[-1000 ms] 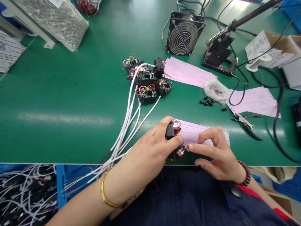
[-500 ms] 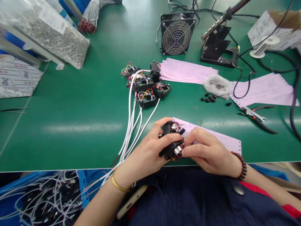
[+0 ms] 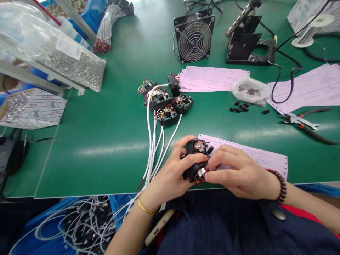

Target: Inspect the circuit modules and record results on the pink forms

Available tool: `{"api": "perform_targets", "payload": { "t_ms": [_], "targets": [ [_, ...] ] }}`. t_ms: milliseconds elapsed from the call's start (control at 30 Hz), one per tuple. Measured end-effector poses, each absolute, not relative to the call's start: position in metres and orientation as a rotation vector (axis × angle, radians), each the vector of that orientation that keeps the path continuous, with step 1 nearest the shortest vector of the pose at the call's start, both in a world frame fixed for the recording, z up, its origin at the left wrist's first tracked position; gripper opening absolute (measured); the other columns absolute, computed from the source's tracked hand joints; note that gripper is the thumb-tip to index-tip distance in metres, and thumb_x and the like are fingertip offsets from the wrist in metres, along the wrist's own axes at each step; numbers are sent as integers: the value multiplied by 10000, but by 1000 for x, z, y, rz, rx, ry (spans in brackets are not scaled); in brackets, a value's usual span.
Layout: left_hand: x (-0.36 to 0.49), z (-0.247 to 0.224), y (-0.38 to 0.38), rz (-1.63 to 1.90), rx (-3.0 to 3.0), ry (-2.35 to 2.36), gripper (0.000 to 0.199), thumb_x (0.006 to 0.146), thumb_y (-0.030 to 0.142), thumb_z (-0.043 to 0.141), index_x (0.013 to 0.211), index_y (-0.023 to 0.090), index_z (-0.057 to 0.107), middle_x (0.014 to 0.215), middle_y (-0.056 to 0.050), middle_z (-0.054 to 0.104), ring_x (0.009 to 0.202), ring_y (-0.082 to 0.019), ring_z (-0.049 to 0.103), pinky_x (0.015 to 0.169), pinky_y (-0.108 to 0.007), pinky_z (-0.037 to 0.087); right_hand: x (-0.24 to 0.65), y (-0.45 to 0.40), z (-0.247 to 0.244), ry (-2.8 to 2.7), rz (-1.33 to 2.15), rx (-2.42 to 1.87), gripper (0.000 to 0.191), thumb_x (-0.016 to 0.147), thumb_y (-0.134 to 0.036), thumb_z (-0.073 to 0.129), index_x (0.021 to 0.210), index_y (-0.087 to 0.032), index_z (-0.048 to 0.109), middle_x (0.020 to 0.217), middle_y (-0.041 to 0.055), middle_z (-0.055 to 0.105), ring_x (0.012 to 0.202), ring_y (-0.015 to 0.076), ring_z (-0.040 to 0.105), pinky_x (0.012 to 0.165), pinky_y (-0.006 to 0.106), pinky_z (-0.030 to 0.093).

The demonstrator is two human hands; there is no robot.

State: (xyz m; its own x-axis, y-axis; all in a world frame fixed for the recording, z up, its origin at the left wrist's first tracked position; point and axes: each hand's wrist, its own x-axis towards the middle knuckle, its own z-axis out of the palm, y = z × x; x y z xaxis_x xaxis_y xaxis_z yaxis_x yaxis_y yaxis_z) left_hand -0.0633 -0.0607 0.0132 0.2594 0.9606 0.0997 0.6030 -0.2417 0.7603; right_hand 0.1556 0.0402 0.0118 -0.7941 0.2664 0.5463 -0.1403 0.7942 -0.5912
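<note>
Your left hand (image 3: 170,170) and right hand (image 3: 239,170) are clamped together on the black wired circuit module (image 3: 198,164) at the green bench's (image 3: 79,166) near edge; it looks light but delicate, so hold its plastic housing (image 3: 189,173), not the thin coloured leads (image 3: 198,182).

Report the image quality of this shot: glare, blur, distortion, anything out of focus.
In the head view, a pale band of glare crosses the green bench mat; wide-angle stretching distorts the clear bag of small metal parts near the top left corner; the left hand, right hand and wired black housing look reasonably sharp, though the finest wiring is soft.
</note>
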Motion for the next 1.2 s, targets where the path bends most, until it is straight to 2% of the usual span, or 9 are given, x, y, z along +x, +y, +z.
{"api": "perform_targets", "payload": {
  "t_ms": [433,567,667,733,900,1200],
  "targets": [
    [-63,12,-61,774,1966,1411,489,873,82,713,1297,281,572,1587,-100,262,1375,-285,468,1096,-423,511,157,39,11,-2347,869,-107,219,966,-62,511,1046,-221,639,927,41,638,813,155,559,737,299,498],
    [-63,12,-62,773,1975,1405,508,873,82,720,1315,284,570,1592,-102,260,1402,-290,453,1139,-440,492,159,38,10,-2203,944,-279,212,965,-120,577,1155,-211,600,1098,81,593,999,169,588,863,307,535],
    [-63,13,-62,792,1977,1388,504,874,53,699,1305,284,576,1580,-99,270,1404,-280,455,1156,-442,485,158,39,10,-2183,983,-455,308,974,-133,571,1271,-202,532,1230,119,595,1182,202,565,1009,370,505],
    [-63,13,-62,800,1976,1380,481,882,56,692,1290,285,582,1575,-96,271,1409,-279,451,1157,-445,485,157,41,11,-2228,1009,-516,321,983,-140,561,1294,-205,518,1282,129,599,1241,216,549,1047,402,488],
    [-63,12,-60,796,1982,1382,444,908,103,696,1292,288,572,1572,-100,274,1412,-287,450,1149,-454,494,154,41,14,-2330,974,-503,262,986,-161,565,1243,-210,556,1271,127,630,1213,237,571,1027,440,506],
    [-63,15,-60,800,1975,1386,410,925,108,676,1278,283,563,1559,-103,284,1388,-271,477,1152,-448,493,152,42,13,-2330,964,-502,267,985,-161,558,1244,-225,565,1248,126,644,1180,250,599,980,458,536]
  ]
}}
